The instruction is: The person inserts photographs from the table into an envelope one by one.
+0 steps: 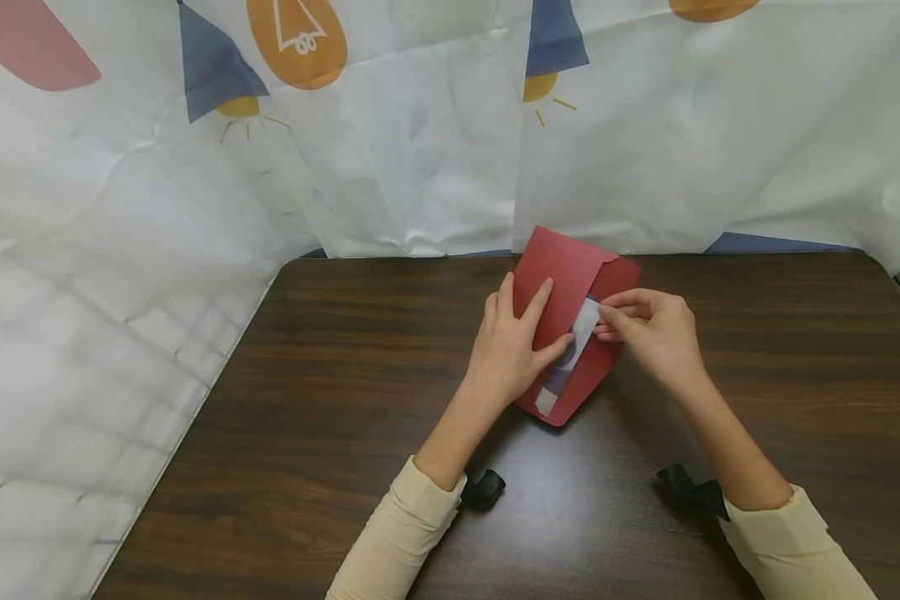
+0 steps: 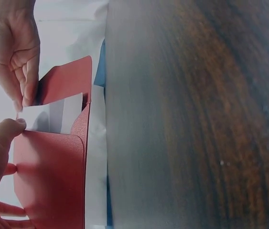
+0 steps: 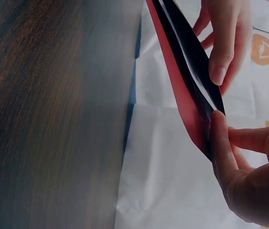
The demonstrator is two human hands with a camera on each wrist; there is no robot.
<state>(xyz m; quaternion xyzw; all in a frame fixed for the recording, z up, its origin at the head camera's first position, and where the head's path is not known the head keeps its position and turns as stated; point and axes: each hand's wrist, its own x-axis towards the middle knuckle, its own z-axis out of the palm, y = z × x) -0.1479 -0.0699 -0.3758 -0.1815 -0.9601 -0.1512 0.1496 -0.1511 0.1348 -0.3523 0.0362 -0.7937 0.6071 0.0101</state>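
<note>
A red envelope-style wallet (image 1: 555, 283) with its flap folded back is held at a slant over the far part of the table. A white-and-grey printed paper (image 1: 579, 329) shows along its opening. My left hand (image 1: 506, 337) grips the pocket side, fingers spread over the red face and thumb at the opening's edge. From the right, my right hand (image 1: 656, 333) pinches the paper's edge between thumb and forefinger, its other fingers beside the flap. In the left wrist view, the paper (image 2: 53, 116) sticks out of the pocket, and the right wrist view shows the wallet's dark inside (image 3: 191, 57).
The dark wood-grain table (image 1: 330, 375) extends on both sides of the wallet. A white printed curtain (image 1: 435, 150) hangs along the back edge and the left side. Black straps (image 1: 483, 490) sit at both wrists, by the cream sleeves.
</note>
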